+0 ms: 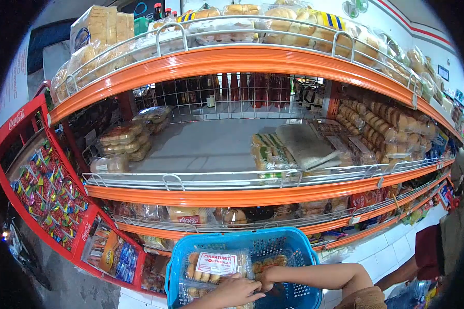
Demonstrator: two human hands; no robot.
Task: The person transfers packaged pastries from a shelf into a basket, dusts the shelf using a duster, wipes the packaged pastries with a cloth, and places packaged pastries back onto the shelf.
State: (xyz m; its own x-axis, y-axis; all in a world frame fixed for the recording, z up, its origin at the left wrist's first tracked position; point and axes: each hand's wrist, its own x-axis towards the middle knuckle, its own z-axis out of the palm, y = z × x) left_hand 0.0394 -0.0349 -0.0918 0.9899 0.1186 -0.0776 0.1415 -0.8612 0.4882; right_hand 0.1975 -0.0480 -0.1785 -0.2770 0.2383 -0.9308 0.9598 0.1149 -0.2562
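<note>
A blue plastic basket [178, 262] stands below the shelves with clear packs of pastries inside. One pastry pack [216, 263] has a white label with red lettering, "Pia Baturiti Rembulan". My left hand [238, 291] lies over the packs on the left side, fingers stretched out. Beside it, my right hand [267, 277] reaches down with fingers curled at the near edge of a smaller clear pack of brown pastries [270, 261]. Its fingertips are partly hidden inside the basket.
An orange-edged shelf [232, 194] holds stacked bread packs [123, 139], a grey cloth [307, 144] and bagged rolls [392, 123]. Loaves line the top shelf. A red Coca-Cola rack [51, 198] stands at left; a person with a dark red sleeve [428, 250] is at right.
</note>
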